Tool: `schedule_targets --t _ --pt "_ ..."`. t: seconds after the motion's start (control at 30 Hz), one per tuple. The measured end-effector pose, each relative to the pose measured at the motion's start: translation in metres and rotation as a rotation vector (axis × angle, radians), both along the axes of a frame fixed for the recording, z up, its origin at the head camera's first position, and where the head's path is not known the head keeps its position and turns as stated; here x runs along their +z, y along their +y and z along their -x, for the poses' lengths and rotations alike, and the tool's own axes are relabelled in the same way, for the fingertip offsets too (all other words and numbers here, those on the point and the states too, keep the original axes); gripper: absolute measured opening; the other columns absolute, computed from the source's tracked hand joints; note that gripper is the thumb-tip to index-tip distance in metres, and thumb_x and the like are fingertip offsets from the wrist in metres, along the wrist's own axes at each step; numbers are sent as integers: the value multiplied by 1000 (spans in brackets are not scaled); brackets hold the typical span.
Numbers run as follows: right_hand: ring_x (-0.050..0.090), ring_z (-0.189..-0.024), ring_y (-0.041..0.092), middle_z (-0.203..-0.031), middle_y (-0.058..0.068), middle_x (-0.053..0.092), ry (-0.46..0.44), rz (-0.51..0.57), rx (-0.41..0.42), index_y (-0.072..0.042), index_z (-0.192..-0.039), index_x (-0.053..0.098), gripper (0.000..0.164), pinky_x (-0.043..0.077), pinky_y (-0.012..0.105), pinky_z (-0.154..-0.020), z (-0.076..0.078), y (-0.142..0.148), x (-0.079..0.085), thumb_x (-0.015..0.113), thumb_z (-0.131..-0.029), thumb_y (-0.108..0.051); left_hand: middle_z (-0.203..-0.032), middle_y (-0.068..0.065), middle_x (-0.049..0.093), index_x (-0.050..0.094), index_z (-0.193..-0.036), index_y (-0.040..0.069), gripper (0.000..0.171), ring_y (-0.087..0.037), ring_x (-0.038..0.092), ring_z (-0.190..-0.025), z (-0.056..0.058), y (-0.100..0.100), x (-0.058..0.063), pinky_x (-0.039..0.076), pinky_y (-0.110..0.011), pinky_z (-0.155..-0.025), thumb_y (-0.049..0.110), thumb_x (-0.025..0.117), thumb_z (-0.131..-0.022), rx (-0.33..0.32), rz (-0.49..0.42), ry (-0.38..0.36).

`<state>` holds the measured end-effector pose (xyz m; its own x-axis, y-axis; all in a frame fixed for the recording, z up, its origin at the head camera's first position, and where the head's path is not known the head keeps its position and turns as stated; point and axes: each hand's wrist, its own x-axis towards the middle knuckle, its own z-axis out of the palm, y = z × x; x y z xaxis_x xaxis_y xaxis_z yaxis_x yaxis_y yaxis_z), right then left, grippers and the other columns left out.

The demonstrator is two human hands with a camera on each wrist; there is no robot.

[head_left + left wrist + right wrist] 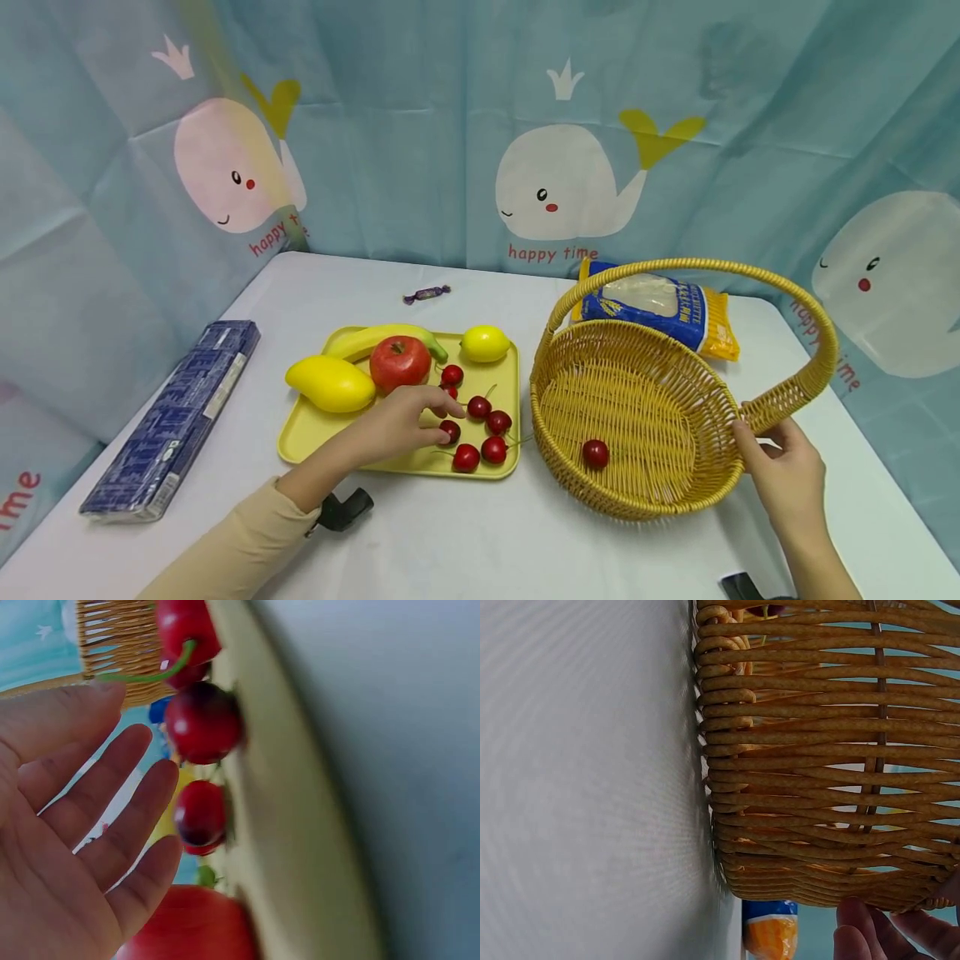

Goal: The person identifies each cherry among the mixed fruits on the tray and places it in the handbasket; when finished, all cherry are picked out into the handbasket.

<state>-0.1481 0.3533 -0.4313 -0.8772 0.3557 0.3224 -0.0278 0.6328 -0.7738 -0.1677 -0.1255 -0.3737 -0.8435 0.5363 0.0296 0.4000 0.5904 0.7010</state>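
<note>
My left hand [397, 425] reaches over a yellow tray [315, 437], thumb and fingers apart around a cherry [450, 431]. In the left wrist view its fingers are straight, beside a cherry [202, 722] on the tray, with nothing between them. Several more cherries [478, 407] lie around it. My right hand [791, 471] holds the rim of a wicker basket [555, 417] at the foot of its arched handle. One cherry [596, 454] lies inside the basket. From the right wrist, fingertips [855, 930] show against the woven side.
The tray also carries a red apple [400, 363], a mango [330, 383], a banana [375, 337] and a lemon [484, 343]. A purple-wrapped candy [427, 294] lies behind. At the left is a long blue packet [176, 417]; a blue-yellow bag [667, 304] sits behind the basket.
</note>
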Motion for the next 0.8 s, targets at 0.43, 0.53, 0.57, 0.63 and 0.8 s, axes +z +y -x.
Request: schedule_targets --t 0.43,0.53,0.57,0.63,0.8 --pt "61 -61 4 -91 -3 58 -11 -12 -36 -12 -115 57 40 50 21 -47 6 10 -14 65 -84 -37 -97 9 63 66 -106 14 28 -10 56 -89 4 0 -14 49 -29 -81 11 72 -79 24 35 -99" --pt "61 -61 3 -89 -4 57 -10 -11 -29 -11 -117 57 41 50 21 -47 5 9 -14 65 -85 -35 -98 9 63 66 -106 14 29 -9 55 -90 4 0 -16 49 -28 -81 10 73 -78 17 52 -87" --pt "61 -61 3 -89 -4 57 -7 -6 -28 -11 -117 57 41 50 21 -47 5 9 -14 65 -85 -35 -99 9 63 66 -106 14 30 -10 55 -91 4 0 -17 49 -28 -82 10 73 -78 15 58 -81" --pt "61 -60 2 -88 -5 57 -6 -1 -26 -11 -117 57 41 50 21 -47 4 9 -14 66 -85 -34 -100 8 63 66 -106 15 30 -10 55 -92 4 -1 -17 49 -28 -83 10 74 -77 17 70 -74" --pt "61 -61 3 -90 -3 57 -11 -2 -22 -11 -117 56 41 50 22 -46 4 9 -13 65 -85 -35 -97 9 62 66 -105 14 30 -11 55 -88 4 -3 -17 50 -29 -79 10 74 -77 15 75 -66"
